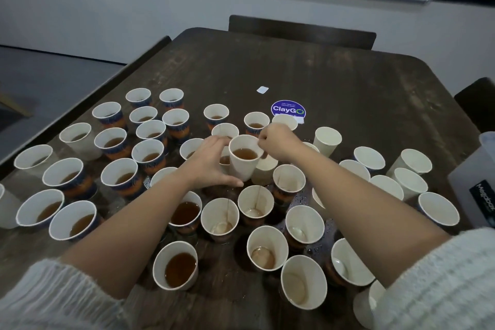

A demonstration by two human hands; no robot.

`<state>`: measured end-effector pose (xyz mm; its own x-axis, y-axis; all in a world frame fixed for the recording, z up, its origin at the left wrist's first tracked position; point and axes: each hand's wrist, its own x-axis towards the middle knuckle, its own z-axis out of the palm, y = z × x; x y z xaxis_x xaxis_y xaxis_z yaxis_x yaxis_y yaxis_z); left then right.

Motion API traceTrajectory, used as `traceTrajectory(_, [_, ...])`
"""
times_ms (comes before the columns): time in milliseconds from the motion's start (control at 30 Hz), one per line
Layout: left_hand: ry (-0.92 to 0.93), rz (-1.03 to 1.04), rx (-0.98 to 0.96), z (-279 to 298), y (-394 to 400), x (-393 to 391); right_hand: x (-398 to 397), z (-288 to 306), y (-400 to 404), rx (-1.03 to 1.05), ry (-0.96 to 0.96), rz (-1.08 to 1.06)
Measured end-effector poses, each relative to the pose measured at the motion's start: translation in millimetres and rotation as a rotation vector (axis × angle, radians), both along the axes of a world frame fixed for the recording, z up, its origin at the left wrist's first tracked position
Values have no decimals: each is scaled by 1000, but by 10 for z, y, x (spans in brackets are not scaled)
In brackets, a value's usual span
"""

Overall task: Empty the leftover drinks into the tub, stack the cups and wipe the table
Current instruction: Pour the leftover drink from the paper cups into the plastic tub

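- A dark wooden tabletop (334, 72) filled most of the frame, crowded with paper cups across its lower half.
- Cups at the left and centre of the frame stood upright and held brown drink, such as one full cup (175, 265) at lower centre, probably waiting to be emptied.
- Cups at lower right were almost drained, with only pale dregs, such as one nearly empty cup (304, 281); these seemed likely to be ready for stacking.
- A plain white cup (244, 157) at the centre of the frame held brown drink and appeared raised a little above its neighbours, tilted slightly, probably being carried toward the tub.
- The left hand (211, 161) curved around this cup's left side, fingers bent behind it and thumb stretched low beneath its base, apparently steadying it against spilling.
- The right hand (276, 142) had its fingers curled together, pinching the cup's right rim.
- An upturned white cup (327, 140) stood right of centre.
- A clear plastic tub (479, 182) with a dark label sat at the right edge of the frame, only partly visible, well apart from the held cup.
- Water droplets (304, 197) glistened on the tabletop at lower right, so wiping remained undone.
- A round purple sticker (288, 110) reading "ClayGo" lay above the hands.
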<state>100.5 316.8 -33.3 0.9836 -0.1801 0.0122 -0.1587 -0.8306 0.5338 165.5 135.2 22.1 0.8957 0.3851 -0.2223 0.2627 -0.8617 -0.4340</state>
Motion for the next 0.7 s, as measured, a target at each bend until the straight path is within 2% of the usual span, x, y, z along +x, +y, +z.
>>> traceTrajectory(133, [-2,52,-278,190,-254,76,27,430,-222,160,-22,-50])
traceTrajectory(267, [-80,107,-438,423,-656,193,45,796,-551,292,-62,-126])
traceTrajectory(400, [-130,93,-492,640,-1111,313,36,956,-984,446,-128,-202])
traceTrajectory(467, [-137,61,-513,765,-1376,347,-10,975,-1280,593,-156,-220])
traceTrajectory(567, [-166,50,-523,880,-1649,416,-87,865,-1605,744,-73,-186])
traceTrajectory(700, [-156,-30,-527,1096,-2330,465,-165,763,-2111,877,-114,-237])
